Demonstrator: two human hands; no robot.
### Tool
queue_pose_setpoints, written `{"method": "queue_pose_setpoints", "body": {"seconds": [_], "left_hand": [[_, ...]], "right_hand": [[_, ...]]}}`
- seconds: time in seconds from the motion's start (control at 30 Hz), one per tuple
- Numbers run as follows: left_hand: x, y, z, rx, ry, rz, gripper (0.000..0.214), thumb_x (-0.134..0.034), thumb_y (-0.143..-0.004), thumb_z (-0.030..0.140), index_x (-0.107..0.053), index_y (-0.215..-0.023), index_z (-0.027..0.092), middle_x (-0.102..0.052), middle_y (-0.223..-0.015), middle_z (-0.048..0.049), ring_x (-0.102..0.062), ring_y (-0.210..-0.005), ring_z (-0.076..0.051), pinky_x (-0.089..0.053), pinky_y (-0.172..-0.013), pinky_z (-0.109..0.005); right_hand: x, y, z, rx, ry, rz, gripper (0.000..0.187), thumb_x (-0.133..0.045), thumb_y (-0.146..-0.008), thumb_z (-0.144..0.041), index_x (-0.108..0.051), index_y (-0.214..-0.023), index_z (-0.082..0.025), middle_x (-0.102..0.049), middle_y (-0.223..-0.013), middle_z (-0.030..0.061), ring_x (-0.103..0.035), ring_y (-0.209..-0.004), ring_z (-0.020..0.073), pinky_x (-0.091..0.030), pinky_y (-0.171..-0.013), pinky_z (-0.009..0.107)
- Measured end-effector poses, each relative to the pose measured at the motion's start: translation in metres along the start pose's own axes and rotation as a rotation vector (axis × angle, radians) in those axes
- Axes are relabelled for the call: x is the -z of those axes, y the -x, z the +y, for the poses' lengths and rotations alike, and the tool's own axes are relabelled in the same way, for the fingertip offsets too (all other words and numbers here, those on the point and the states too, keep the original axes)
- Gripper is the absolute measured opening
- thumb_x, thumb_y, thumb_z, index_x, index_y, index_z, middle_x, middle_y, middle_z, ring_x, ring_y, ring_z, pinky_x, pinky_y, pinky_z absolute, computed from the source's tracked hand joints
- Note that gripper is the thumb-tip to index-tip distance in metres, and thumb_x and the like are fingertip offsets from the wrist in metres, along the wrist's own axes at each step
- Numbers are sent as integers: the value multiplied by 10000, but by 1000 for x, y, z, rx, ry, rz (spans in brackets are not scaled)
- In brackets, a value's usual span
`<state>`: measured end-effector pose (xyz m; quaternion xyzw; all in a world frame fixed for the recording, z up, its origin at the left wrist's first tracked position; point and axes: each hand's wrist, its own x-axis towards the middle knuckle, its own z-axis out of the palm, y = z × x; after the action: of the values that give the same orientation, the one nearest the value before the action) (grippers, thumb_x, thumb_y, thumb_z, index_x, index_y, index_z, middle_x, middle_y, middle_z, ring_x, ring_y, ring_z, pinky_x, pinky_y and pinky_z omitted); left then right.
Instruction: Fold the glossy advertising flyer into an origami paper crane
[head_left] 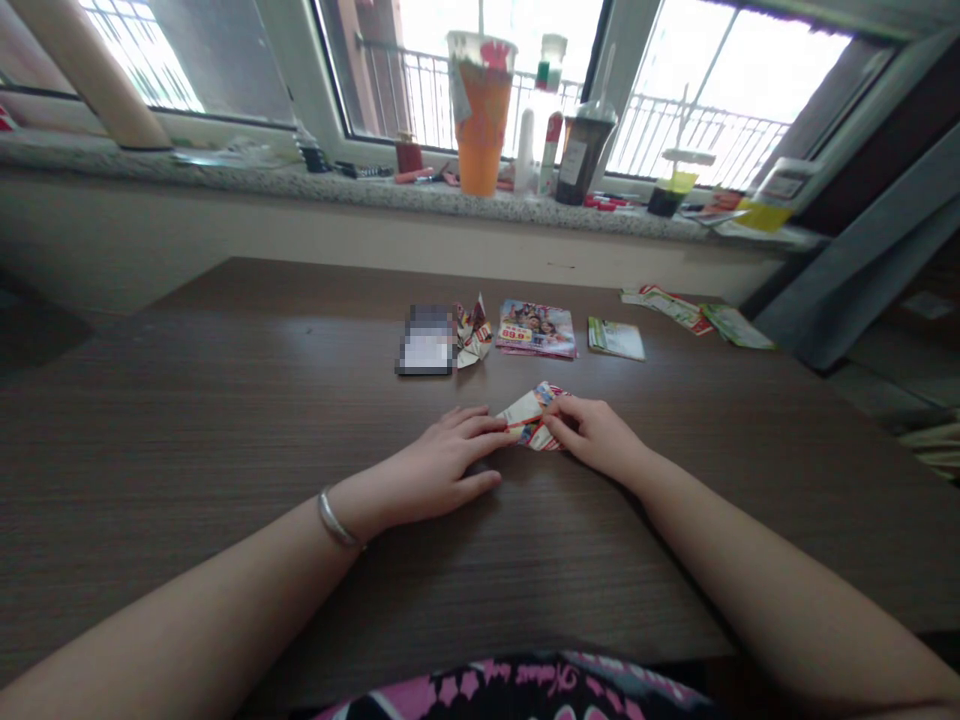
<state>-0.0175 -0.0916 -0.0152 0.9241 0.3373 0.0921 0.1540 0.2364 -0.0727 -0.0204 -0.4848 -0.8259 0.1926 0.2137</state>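
A small folded piece of printed paper, coloured and white, lies on the brown table in front of me. My left hand rests flat with its fingers spread, the fingertips touching the paper's left end. At the paper's right side, my right hand pinches it between thumb and fingers, hiding part of it. Just beyond stands a folded paper shape with pointed tips, beside a dark-edged flat object whose face is blurred out.
Farther back lie a stack of colourful flyers, a smaller stack of light papers and paper strips at the right. On the windowsill stand an orange drink cup, a dark drink cup and several bottles.
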Motion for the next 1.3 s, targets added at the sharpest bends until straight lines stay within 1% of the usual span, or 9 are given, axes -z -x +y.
{"method": "queue_pose_setpoints", "body": {"seconds": [0.1,0.23,0.43,0.63,0.7,0.8,0.87,1.03,1.3], "left_hand": [[-4,-1,0,-22,-50,15,471,-515,-918,420,-450,-1374,322,-434,-1453,-32,-320,-1370,-281,-251,-1143,-484],[-6,-2,0,-37,-85,34,462,-555,-895,411,-491,-1340,306,-440,-1442,-41,-334,-1356,-290,-252,-1144,-481],[-1,-2,3,-33,-56,24,386,-549,-902,365,-545,-1275,266,-480,-1409,-49,-354,-1346,-280,-274,-1136,-462],[0,1,5,-38,-85,-25,476,-548,-901,392,-470,-1347,244,-435,-1466,-34,-274,-1402,-282,-234,-1156,-446],[-4,3,5,-17,-110,-45,559,-522,-912,426,-377,-1421,247,-374,-1511,-35,-222,-1428,-284,-208,-1162,-452],[-11,4,5,16,-154,-73,720,-478,-921,487,-163,-1512,221,-257,-1564,-68,-154,-1450,-291,-173,-1166,-456],[-14,4,4,16,-173,-87,752,-444,-928,518,-98,-1524,216,-208,-1578,-72,-129,-1455,-299,-152,-1167,-459],[-17,3,2,-32,-192,-88,691,-364,-951,549,-97,-1523,268,-188,-1583,-25,-81,-1462,-304,-119,-1167,-479],[-11,1,9,-3,-163,-128,672,-409,-941,528,-163,-1514,277,-218,-1577,-19,-104,-1454,-328,-126,-1157,-518]], "right_hand": [[1,-1,0,22,-11,-17,201,-475,-903,-275,-625,-808,-180,-643,-742,16,-537,-652,132,-356,-612,230],[0,-2,1,6,5,-29,206,-470,-908,-276,-616,-797,-181,-628,-726,8,-519,-637,128,-344,-601,230],[-2,-2,1,-51,78,-24,205,-480,-904,-312,-593,-778,-198,-627,-732,3,-523,-637,129,-331,-594,229],[-1,-3,-1,-164,235,4,204,-484,-893,-321,-572,-746,-210,-642,-746,15,-544,-653,146,-325,-594,239],[-1,-3,1,-158,244,8,190,-482,-892,-299,-574,-754,-205,-646,-763,22,-549,-668,149,-333,-604,242],[-1,-4,6,-125,226,11,172,-483,-890,-265,-578,-766,-194,-650,-791,33,-553,-687,148,-350,-627,242],[-1,-4,8,-129,226,15,162,-489,-887,-261,-588,-779,-192,-655,-811,39,-558,-703,151,-356,-635,244],[2,-3,9,-168,277,19,160,-491,-891,-268,-594,-790,-198,-662,-839,43,-560,-719,157,-349,-634,249],[2,-3,11,-235,278,16,132,-507,-882,-282,-580,-799,-209,-670,-855,38,-575,-736,165,-335,-623,252]]}}
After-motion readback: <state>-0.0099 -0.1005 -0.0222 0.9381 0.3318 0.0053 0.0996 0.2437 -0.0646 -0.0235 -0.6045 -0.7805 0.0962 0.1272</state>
